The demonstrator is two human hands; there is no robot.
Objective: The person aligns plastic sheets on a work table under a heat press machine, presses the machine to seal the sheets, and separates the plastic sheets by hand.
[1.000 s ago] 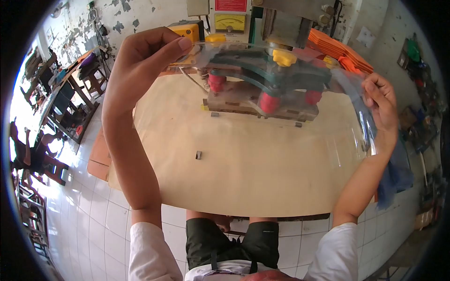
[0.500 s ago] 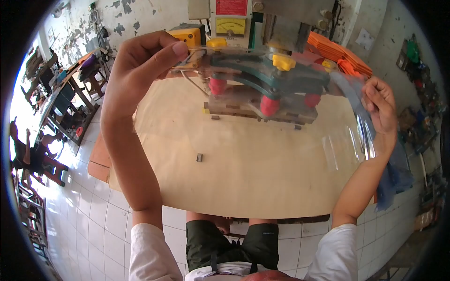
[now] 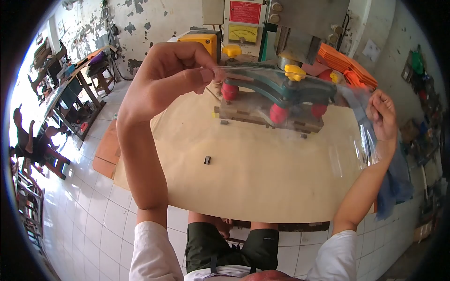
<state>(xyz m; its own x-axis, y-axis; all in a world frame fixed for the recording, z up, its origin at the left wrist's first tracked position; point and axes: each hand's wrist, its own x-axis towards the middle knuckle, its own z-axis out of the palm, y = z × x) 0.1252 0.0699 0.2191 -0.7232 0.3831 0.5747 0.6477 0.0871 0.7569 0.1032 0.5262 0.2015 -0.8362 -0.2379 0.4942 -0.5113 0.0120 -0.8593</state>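
A clear plastic sheet (image 3: pixel 363 143) is stretched between my two hands above the table, its far edge raised and its right side bent into shiny folds. My left hand (image 3: pixel 171 82) pinches the sheet's far left corner between thumb and fingertips. On the right, my right hand (image 3: pixel 383 114) has its fingers curled over the opposite edge. Through the film I see a dark green press frame (image 3: pixel 262 86) with yellow knobs (image 3: pixel 294 72) and red round grips (image 3: pixel 278 114), mounted over a metal block (image 3: pixel 243 110).
The table carries a pale tan board (image 3: pixel 253 182) with a small dark block (image 3: pixel 207 160) on it. Orange sheets (image 3: pixel 344 63) are stacked at the back right. Bluish plastic film (image 3: pixel 396 182) hangs over the right edge. A yellow gauge (image 3: pixel 242 33) stands behind the press.
My left hand has moved right and a little lower, closer to my right hand, still pinching the sheet. My right hand has barely moved. The whole view has shifted slightly.
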